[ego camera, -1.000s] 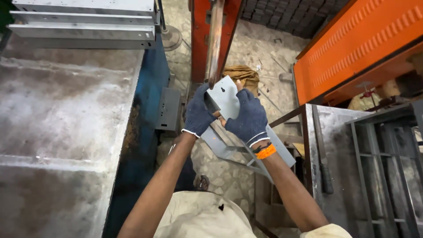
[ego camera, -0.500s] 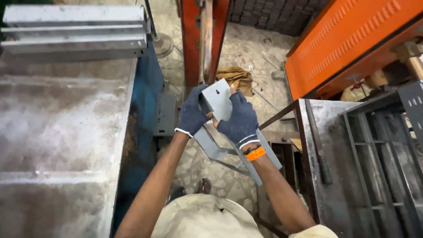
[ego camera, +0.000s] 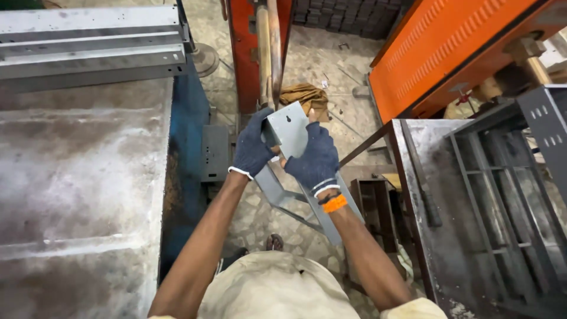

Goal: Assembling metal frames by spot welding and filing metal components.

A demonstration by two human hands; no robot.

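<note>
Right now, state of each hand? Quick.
Left hand: gloved, closed on the left edge of the grey metal plate.
Right hand: gloved, closed on the same plate's lower right side.

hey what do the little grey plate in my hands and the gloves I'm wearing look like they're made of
The plate looks like thin sheet metal, probably steel, with a smooth, matt grey finish: it has crisp, straight edges and a punched keyhole slot. Whether it is painted or bare is hard to tell. The gloves on the left hand and right hand look like dark blue knitted fabric, with a woven texture and pale ribbed cuffs.
</note>
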